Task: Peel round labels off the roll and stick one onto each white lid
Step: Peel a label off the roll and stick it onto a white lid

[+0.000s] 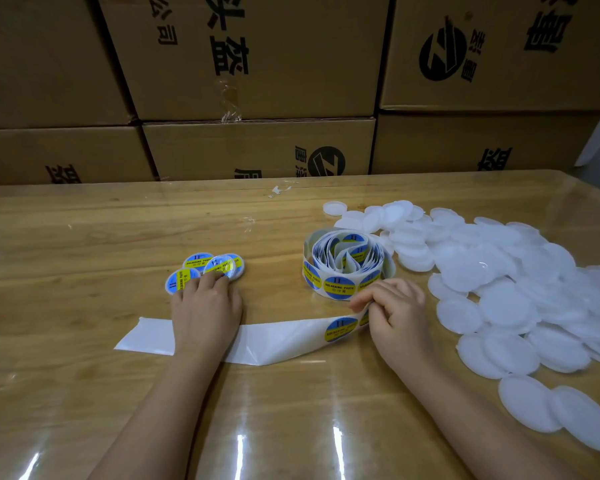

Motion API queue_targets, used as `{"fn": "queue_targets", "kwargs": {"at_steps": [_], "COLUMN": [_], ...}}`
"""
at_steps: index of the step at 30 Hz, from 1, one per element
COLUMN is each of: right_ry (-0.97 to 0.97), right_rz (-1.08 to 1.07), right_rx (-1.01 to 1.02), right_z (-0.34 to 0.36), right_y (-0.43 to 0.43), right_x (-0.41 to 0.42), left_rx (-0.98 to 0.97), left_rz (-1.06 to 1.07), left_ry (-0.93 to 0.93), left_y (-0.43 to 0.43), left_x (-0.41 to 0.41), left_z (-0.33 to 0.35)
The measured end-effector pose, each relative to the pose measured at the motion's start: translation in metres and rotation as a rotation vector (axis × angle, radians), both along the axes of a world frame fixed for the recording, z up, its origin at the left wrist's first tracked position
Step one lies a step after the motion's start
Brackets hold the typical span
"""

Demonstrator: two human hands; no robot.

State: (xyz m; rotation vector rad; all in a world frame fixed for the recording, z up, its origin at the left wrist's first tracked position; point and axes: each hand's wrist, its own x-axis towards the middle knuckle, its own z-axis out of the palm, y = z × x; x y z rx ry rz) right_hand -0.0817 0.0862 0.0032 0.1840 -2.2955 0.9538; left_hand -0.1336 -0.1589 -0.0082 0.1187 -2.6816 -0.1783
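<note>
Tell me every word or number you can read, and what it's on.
"SOLDERING PASTE", "II": label on the roll.
"SOLDERING PASTE": labelled lid by the left hand.
"公司", "头盔": cardboard boxes.
Small Chinese line under "SOLDERING PASTE": too small to read.
Next label on the strip in the right hand: words blurred.

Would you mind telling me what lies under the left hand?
The left hand lies across the white backing strip, fingertips on the labelled lids. The strip beneath the palm is covered, so any label there is unseen.
</note>
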Motion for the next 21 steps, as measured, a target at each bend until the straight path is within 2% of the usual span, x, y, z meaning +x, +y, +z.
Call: {"fn": "queue_targets", "kwargs": {"at_steps": [4,9,13,17,21], "right_ry": [-0.001,-0.01,-0.003,0.015,0.002], "right_rz": [-0.002,-0.001,-0.025,-0.062,-0.087], "right_rx": [-0.001,0.012,0.028,0.057,0.063], "right_z": [0.0,0.001,0.001,0.0,0.0], "right_y": [0.0,-0.001,-0.001,0.0,0.002], "right_x": [0.0,0.0,0.0,-0.001,-0.002], "left_rx": [0.039,0.138,0.386,0.33,0.442], "left_rz": [-0.009,-0.081,-0.408,-0.618,-0.805], "left_ry": [0.001,0.106,0.083,-0.001,-0.066], "left_y": [0.0,0.012,0.055,0.09,0.082], "left_x": [0.0,0.003,0.025,0.046,0.044], "left_z": [-0.001,0.011,0.025,0.017,0.015]}}
